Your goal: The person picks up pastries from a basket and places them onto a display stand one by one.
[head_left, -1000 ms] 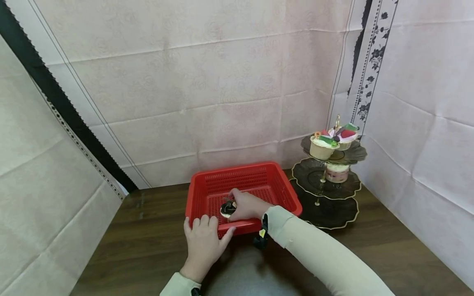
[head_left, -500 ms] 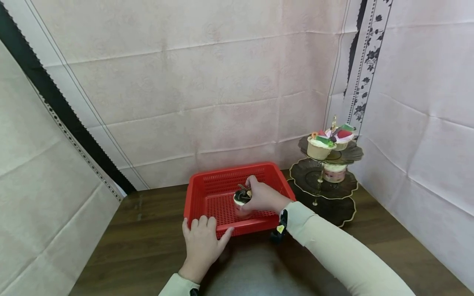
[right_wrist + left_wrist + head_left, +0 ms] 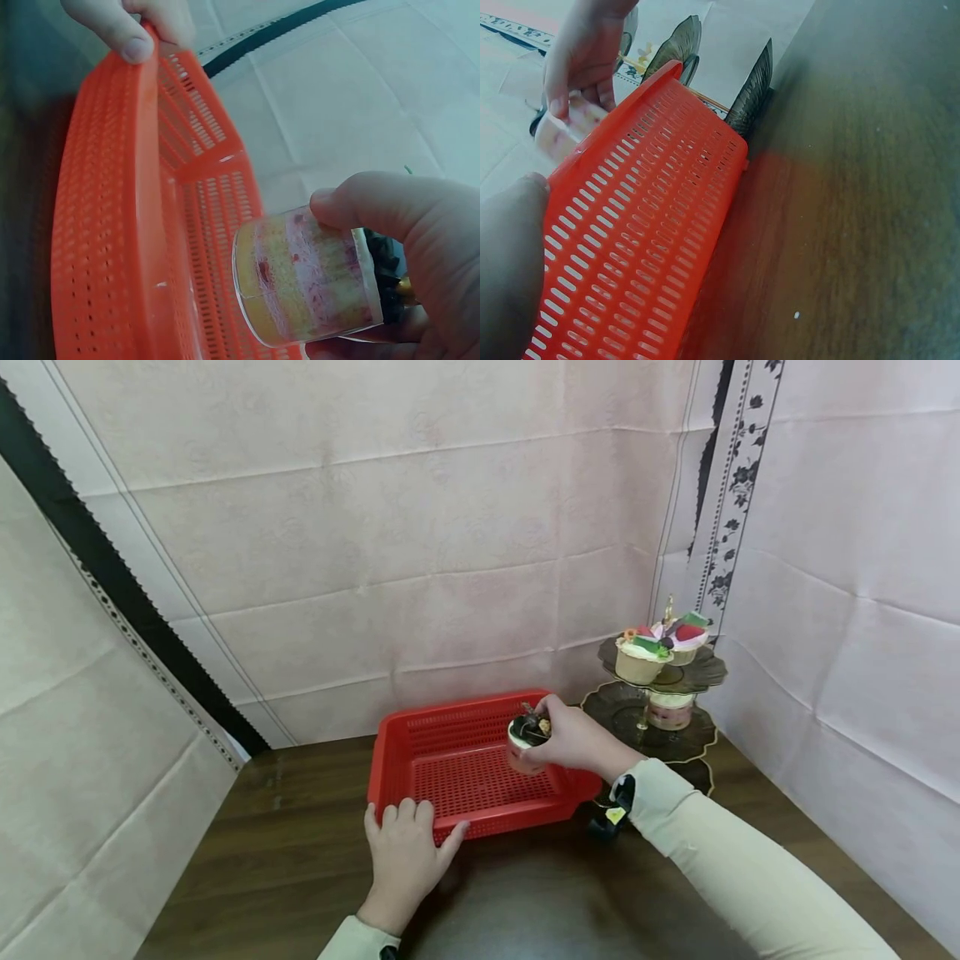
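Note:
My right hand (image 3: 573,739) grips a cake cup (image 3: 525,756) over the right part of the red plastic basket (image 3: 390,760). Layers of yellow sponge and pink cream show through the clear cup (image 3: 304,277) in the right wrist view, with dark pieces on top. At the basket's near left corner my left hand (image 3: 405,856) holds the rim, thumb (image 3: 135,49) outside and fingers over the edge. In the left wrist view the basket's slotted side (image 3: 637,232) fills the middle, and the cup (image 3: 577,124) appears above its rim.
A dark three-tier cake stand (image 3: 626,714) with wavy gold edges stands right of the basket. Its top tier bears cupcakes (image 3: 637,664), and another cake cup (image 3: 670,712) sits on the middle tier. White cloth (image 3: 450,568) hangs behind and at both sides of the wooden table (image 3: 277,852).
My right hand has lifted the cake cup from the basket's near side and carried it up and to the right. The left hand has stayed on the basket's rim.

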